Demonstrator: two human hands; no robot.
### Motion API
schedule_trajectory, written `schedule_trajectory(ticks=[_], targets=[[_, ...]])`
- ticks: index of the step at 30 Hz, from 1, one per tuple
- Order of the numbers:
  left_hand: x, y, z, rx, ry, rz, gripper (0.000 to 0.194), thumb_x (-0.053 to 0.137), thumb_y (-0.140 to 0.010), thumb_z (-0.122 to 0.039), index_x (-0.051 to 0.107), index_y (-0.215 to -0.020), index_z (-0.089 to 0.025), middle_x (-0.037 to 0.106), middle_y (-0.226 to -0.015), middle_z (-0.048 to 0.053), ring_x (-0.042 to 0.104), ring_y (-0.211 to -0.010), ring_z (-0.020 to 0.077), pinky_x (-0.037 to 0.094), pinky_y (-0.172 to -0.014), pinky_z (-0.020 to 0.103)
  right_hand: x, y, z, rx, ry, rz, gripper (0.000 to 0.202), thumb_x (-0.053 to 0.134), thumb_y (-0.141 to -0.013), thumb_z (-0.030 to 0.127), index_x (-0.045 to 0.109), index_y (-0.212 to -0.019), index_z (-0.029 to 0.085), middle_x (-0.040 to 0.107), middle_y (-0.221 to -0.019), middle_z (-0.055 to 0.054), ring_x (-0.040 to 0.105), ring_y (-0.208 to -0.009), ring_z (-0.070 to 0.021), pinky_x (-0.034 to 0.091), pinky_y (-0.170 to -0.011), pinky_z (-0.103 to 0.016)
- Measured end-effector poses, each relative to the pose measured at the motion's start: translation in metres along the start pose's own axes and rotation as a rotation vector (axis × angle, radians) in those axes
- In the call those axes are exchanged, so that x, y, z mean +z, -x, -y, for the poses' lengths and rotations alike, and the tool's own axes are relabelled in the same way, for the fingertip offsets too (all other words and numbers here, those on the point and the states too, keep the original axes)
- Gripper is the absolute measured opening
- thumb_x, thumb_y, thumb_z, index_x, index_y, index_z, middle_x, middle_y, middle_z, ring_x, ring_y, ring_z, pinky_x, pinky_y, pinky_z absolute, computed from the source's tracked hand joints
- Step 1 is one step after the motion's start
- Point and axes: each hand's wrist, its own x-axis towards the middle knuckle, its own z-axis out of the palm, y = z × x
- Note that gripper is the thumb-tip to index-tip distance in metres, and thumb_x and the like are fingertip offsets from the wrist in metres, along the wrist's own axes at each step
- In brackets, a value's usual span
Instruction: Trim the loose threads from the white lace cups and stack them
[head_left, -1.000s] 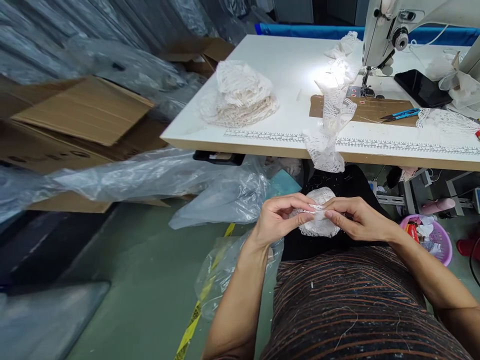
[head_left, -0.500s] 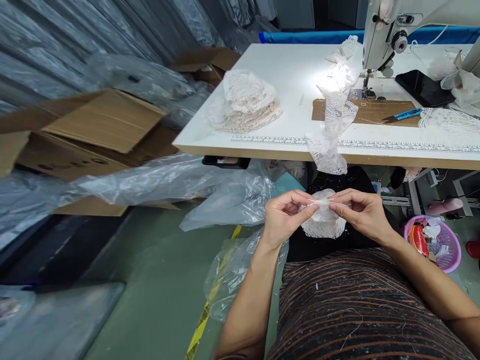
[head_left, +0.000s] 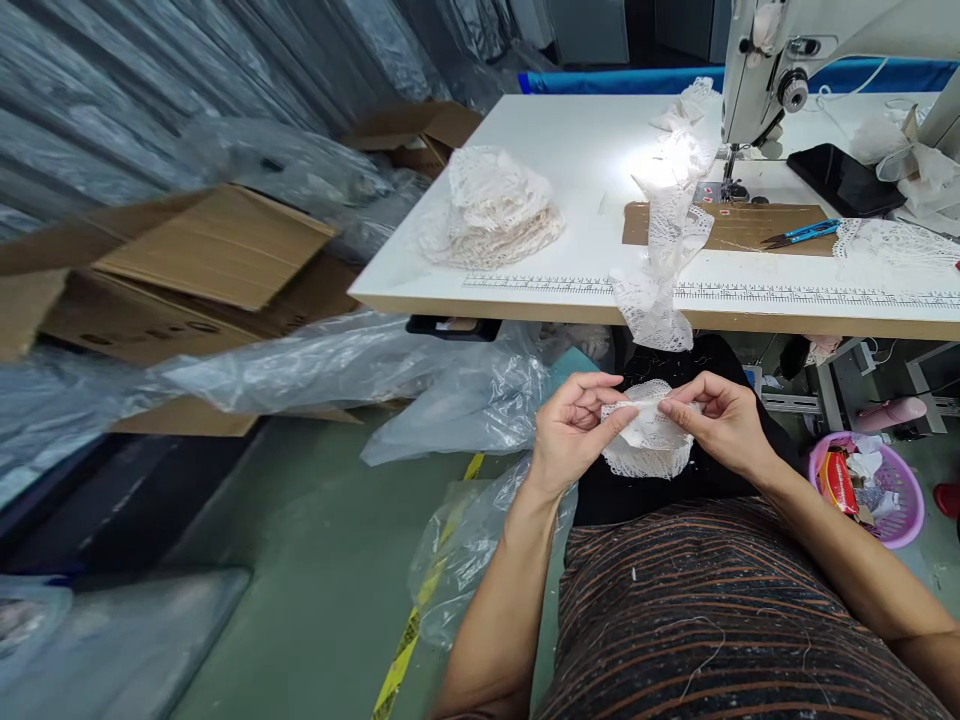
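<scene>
1. Green floor (head_left: 300,540) spreads below a white table (head_left: 562,130) bearing a sewing machine (head_left: 757,80).
2. A cardboard box (head_left: 217,245) sits at left, its flaps hiding the inside.
3. A purple basket (head_left: 913,508) at right holds a red packet (head_left: 838,482) and crumpled white scraps (head_left: 866,462).
4. Slightly apart, the left hand (head_left: 571,428) and right hand (head_left: 721,422) both pinch white lace (head_left: 649,457).
5. That lace is over the dark lap (head_left: 712,480), near the table's front edge.

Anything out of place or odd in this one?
Slightly untidy: clear plastic trails over the yellow floor tape, and loose threads cling to the striped top. The held lace piece shows no obvious damage.
</scene>
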Motion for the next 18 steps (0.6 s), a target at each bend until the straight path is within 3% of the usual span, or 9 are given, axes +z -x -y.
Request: schedule_trajectory(ticks=[4,8,12,15,18], targets=[[-0.001,-0.001,0.001,0.036,-0.065,-0.008,0.028,0.082,-0.07,-0.043,0.071,-0.077,-0.018,0.07,-0.072,0.002,0.063,-0.063,0.0129,0.05,-0.055,0.024,0.0,-0.001,-0.004,-0.001,0.02,0.021,0.046,0.078,-0.067,0.063,0.062,-0.067,0.02,0.069,-0.072,-0.004,0.06,-0.066,-0.0145,0.048,-0.059,-0.028],[-0.002,-0.002,0.006,0.0,-0.037,0.03,0.028,0.081,-0.071,-0.044,0.071,-0.077,-0.018,0.07,-0.072,0.002,0.063,-0.061,0.0128,0.05,-0.055,0.024,-0.001,0.0,-0.006,0.011,0.015,0.061,0.041,0.078,-0.07,0.057,0.063,-0.076,0.02,0.066,-0.072,-0.002,0.057,-0.062,-0.0122,0.045,-0.056,-0.026],[-0.007,-0.002,0.015,-0.192,0.087,0.242,0.043,0.082,-0.07,-0.044,0.066,-0.101,-0.018,0.074,-0.082,0.005,0.069,-0.068,0.0157,0.055,-0.062,0.025,-0.007,-0.005,-0.01,0.041,0.007,0.084,0.037,0.076,-0.074,0.05,0.067,-0.091,0.019,0.068,-0.082,-0.003,0.06,-0.069,-0.013,0.047,-0.061,-0.026],[-0.014,-0.001,0.026,-0.335,0.164,0.397,0.057,0.085,-0.067,-0.042,0.061,-0.114,-0.018,0.075,-0.085,0.006,0.071,-0.072,0.0186,0.056,-0.064,0.028,-0.014,-0.014,-0.024,0.116,0.009,0.042,0.036,0.076,-0.072,0.047,0.069,-0.092,0.017,0.069,-0.084,-0.004,0.059,-0.072,-0.0132,0.047,-0.063,-0.026],[-0.021,-0.002,0.04,-0.405,0.174,0.311,0.053,0.085,-0.066,-0.045,0.066,-0.107,-0.017,0.075,-0.085,0.006,0.069,-0.071,0.0168,0.054,-0.064,0.027,-0.02,-0.024,-0.046,0.258,-0.019,-0.085,0.038,0.08,-0.061,0.044,0.068,-0.083,0.016,0.068,-0.077,-0.003,0.057,-0.07,-0.0129,0.044,-0.062,-0.026]])
